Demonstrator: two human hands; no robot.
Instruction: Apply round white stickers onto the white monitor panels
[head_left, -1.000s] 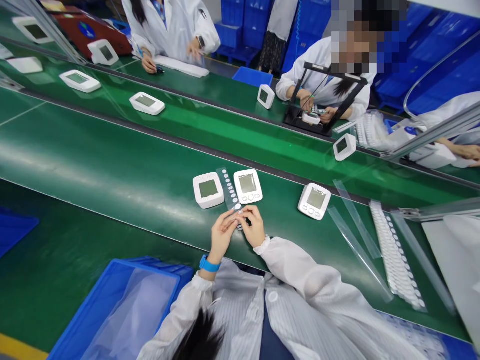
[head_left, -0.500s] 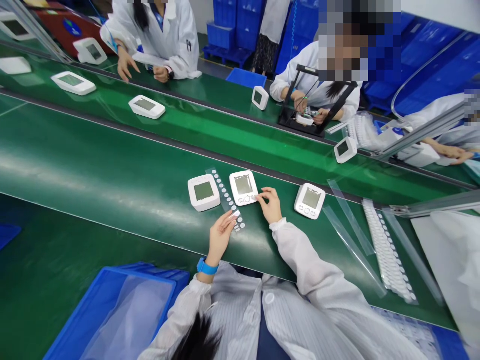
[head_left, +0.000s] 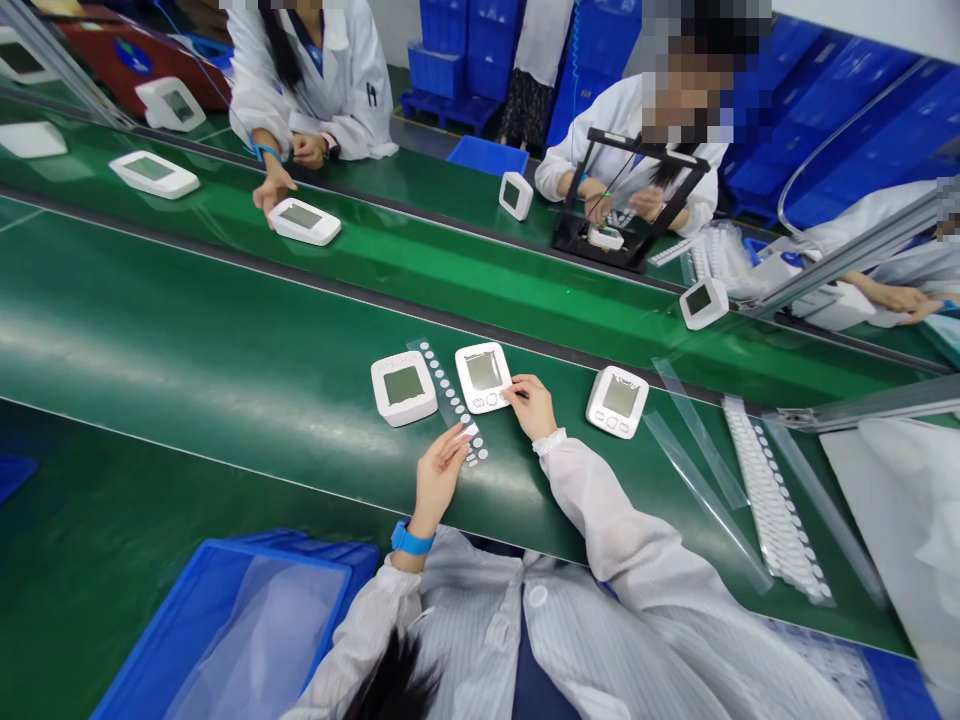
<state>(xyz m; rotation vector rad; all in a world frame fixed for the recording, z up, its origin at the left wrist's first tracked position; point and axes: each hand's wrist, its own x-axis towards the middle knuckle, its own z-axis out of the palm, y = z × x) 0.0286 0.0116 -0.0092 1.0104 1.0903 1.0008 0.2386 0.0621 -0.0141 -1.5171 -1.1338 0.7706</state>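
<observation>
While the green bench (head_left: 187,330) is running across the view, a brighter green channel (head_left: 450,262) is stretching along its far side. Down beside the left forearm, a blue crate (head_left: 187,620) is standing with clear sheeting (head_left: 255,640) lying inside it. Across the channel, one co-worker (head_left: 322,100) is reaching a hand to the end of a white device (head_left: 306,220); another co-worker (head_left: 611,120) is working with both hands at a black frame (head_left: 577,240). Toward the right of the bench, a bundle of sticker sheets (head_left: 776,500) is lying beside clear strips (head_left: 709,502).

Nearer the middle, three white monitors are resting screen up: the left monitor (head_left: 403,388), the middle monitor (head_left: 483,375) and, well apart from these, the right monitor (head_left: 617,402). The right hand (head_left: 534,410) is touching the middle monitor at its lower right corner, thumb and forefinger close together; whether they are gripping the casing or something small, I cannot tell. The left hand (head_left: 439,475) is pinching the near end of the dotted strip (head_left: 445,388), which is lying between the left and middle monitors. A blue wristband (head_left: 411,540) is circling the left wrist.
</observation>
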